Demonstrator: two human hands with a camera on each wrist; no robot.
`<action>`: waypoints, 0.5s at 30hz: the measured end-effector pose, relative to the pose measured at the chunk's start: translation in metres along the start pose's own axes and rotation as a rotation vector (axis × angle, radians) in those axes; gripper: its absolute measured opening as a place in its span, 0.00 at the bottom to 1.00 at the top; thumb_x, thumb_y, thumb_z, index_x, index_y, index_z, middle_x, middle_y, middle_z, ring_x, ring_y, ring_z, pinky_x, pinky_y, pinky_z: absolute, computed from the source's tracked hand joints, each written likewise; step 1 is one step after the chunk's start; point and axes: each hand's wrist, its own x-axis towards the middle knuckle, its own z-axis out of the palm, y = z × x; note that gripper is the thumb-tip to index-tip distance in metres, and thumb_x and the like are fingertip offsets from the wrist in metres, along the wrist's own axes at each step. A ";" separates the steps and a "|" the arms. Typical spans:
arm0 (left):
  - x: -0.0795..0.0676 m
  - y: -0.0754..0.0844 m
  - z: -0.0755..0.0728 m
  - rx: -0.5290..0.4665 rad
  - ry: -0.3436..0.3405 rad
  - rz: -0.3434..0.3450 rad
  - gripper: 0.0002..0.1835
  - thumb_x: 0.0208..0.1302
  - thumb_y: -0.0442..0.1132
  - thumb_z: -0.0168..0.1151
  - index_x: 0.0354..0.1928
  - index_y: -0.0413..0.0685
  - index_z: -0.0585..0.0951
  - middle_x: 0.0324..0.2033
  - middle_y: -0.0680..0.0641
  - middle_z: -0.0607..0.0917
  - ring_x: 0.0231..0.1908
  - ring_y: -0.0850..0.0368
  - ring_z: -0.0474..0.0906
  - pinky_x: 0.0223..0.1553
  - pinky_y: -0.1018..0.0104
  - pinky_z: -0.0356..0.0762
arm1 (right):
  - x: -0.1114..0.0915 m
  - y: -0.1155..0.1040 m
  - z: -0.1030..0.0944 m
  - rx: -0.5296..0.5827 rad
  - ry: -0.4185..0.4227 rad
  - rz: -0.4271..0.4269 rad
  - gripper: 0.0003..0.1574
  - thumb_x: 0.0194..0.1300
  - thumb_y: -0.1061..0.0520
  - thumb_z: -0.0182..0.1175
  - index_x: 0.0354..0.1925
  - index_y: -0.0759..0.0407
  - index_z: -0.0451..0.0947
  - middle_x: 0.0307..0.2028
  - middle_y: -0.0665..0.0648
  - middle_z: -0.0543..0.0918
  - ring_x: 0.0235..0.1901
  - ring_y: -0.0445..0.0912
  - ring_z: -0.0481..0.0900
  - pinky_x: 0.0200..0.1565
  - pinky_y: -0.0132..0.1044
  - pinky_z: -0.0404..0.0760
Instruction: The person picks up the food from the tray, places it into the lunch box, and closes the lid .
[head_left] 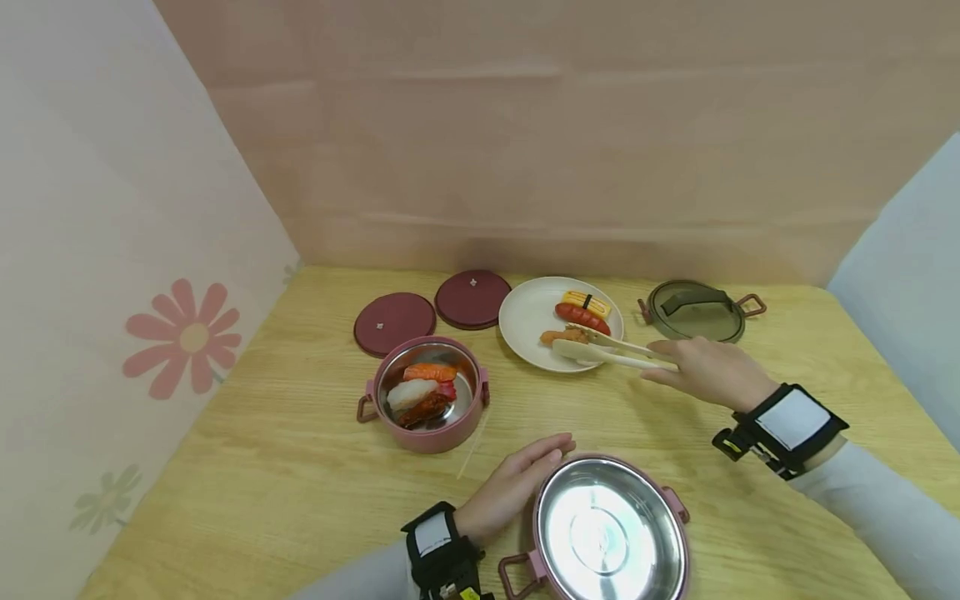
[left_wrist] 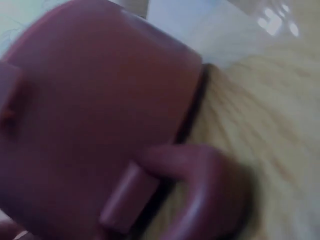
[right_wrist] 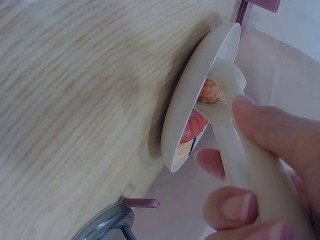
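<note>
In the head view my right hand (head_left: 708,367) holds cream tongs (head_left: 622,360) over the white plate (head_left: 525,312). Their tips lie around a small brown fried piece (head_left: 557,337) at the plate's near side. Beside that piece are a red scored sausage (head_left: 577,316) and a yellow corn piece (head_left: 576,297) with a dark band. My left hand (head_left: 513,487) rests with extended fingers against the far-left side of a pink steel-lined pot (head_left: 600,542). The left wrist view shows mostly the pot's outer wall (left_wrist: 100,110) and a loop handle (left_wrist: 210,185).
Left of centre stands a second pink pot (head_left: 431,440) with several food pieces, including an orange-topped one (head_left: 430,372). Behind it lie two maroon discs (head_left: 393,321). A thin pale stick (head_left: 472,446) lies beside that pot. A glass lid (head_left: 701,321) sits at the back right.
</note>
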 end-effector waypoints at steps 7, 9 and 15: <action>0.000 -0.006 0.007 0.018 -0.059 -0.016 0.24 0.77 0.50 0.43 0.66 0.46 0.72 0.63 0.48 0.75 0.67 0.54 0.65 0.67 0.61 0.65 | -0.002 -0.005 -0.001 -0.011 -0.014 0.004 0.33 0.67 0.43 0.59 0.58 0.68 0.75 0.26 0.55 0.83 0.19 0.40 0.73 0.19 0.35 0.72; -0.001 -0.006 0.010 -0.001 -0.027 -0.001 0.23 0.77 0.49 0.43 0.65 0.45 0.73 0.62 0.47 0.76 0.66 0.53 0.68 0.65 0.62 0.68 | -0.003 -0.006 -0.001 -0.009 -0.017 0.009 0.33 0.68 0.44 0.58 0.58 0.69 0.75 0.24 0.53 0.82 0.17 0.39 0.71 0.18 0.34 0.70; -0.003 -0.002 0.017 -0.045 0.056 0.073 0.21 0.77 0.44 0.44 0.62 0.40 0.75 0.59 0.43 0.79 0.61 0.51 0.73 0.57 0.64 0.76 | -0.003 -0.007 -0.001 -0.019 -0.005 -0.003 0.33 0.67 0.45 0.59 0.57 0.70 0.75 0.20 0.50 0.80 0.17 0.38 0.71 0.19 0.35 0.72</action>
